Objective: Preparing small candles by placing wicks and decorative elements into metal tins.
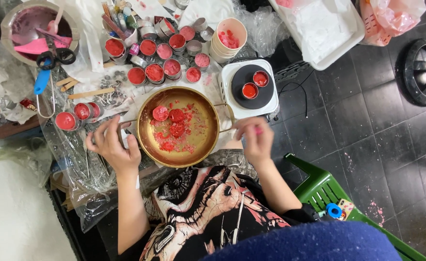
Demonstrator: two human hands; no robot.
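Note:
A round golden pan [208,145] sits in front of me with red wax discs and crumbs [173,123] in it. My left hand [112,145] hovers at the pan's left rim, fingers spread, and seems to hold a small metal cup against the rim. At the pan's right side, my right hand [254,137] has its fingers pinched on a small pink bit. Behind the right hand a white hotplate [227,77] carries two small tins of red wax [255,84].
Many small tins of red wax [155,60] crowd the back, plus three [77,116] at the left. A stack of paper cups [228,38], scissors [56,57], a pink-stained pot [34,26], wooden sticks [91,93] and a green plastic chair [324,186] surround me.

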